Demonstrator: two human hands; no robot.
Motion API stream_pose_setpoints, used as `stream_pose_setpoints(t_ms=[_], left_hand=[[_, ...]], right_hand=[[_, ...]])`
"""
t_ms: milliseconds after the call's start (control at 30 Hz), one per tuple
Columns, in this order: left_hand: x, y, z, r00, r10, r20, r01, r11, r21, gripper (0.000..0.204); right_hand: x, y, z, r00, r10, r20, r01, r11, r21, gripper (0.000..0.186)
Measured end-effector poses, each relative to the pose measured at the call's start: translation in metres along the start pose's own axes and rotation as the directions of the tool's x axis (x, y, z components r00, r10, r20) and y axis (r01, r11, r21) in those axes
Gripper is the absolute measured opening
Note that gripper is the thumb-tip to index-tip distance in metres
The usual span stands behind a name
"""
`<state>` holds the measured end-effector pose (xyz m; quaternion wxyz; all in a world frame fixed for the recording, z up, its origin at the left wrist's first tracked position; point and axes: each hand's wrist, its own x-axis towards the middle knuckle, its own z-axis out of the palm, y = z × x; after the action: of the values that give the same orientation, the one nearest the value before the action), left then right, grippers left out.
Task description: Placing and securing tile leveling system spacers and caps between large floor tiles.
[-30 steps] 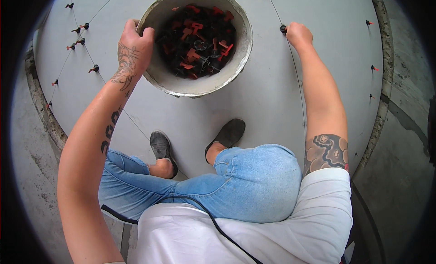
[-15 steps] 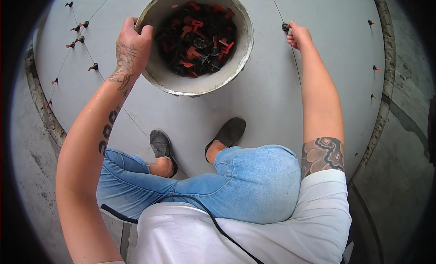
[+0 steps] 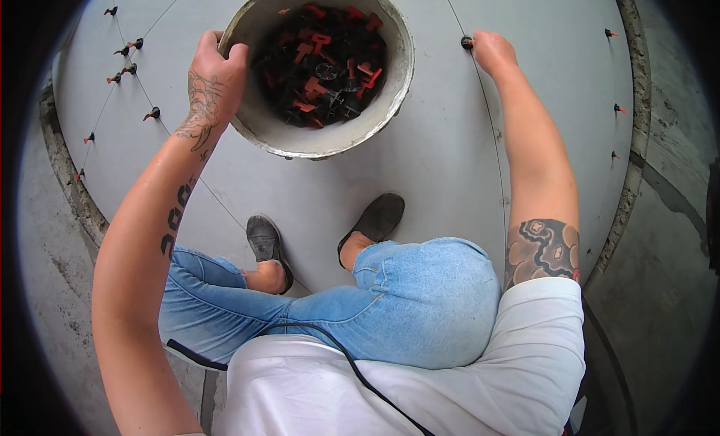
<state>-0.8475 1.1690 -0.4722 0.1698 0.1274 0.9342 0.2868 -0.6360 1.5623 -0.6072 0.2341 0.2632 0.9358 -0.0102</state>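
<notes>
My left hand (image 3: 217, 77) grips the left rim of a round grey bucket (image 3: 396, 98), fingers partly hidden behind it. Inside the bucket lies a heap of black and red tile levelers (image 3: 327, 71), several with red T-shaped handles. On the right, my right hand (image 3: 495, 53) is closed at a tile leveler (image 3: 466, 42) standing on a thin joint line between floor tiles. The leveler's black round base shows beside the fingers; its handle is hidden in my grip.
More tile levelers (image 3: 152, 113) stand along the joints at the left, and a few others (image 3: 619, 108) line the right side. Pale grey tiles (image 3: 435, 173) end at a rough edge (image 3: 639, 128) beside bare concrete. My dark shoes (image 3: 381, 217) rest on the tiles below the bucket.
My right hand has turned and closed further round the leveler, its elbow swinging outward to the right. My left hand and the bucket have barely shifted.
</notes>
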Motion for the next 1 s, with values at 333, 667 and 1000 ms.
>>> stream_pose_setpoints(t_ms=[333, 667, 1000], left_hand=[[-0.004, 0.005, -0.002, 1.000, -0.006, -0.009, 0.006, 1.000, 0.004, 0.035], [-0.004, 0.004, -0.003, 1.000, 0.014, -0.025, -0.015, 1.000, -0.002, 0.034], [0.000, 0.001, -0.001, 1.000, 0.012, -0.010, -0.012, 1.000, 0.004, 0.037]], right_hand=[[0.000, 0.004, -0.004, 0.994, -0.106, 0.021, 0.107, 0.993, -0.058, 0.020], [-0.011, 0.003, 0.015, 0.989, 0.143, -0.031, -0.134, 0.969, 0.208, 0.027], [0.002, -0.002, 0.013, 0.987, 0.155, -0.040, -0.144, 0.969, 0.199, 0.023]])
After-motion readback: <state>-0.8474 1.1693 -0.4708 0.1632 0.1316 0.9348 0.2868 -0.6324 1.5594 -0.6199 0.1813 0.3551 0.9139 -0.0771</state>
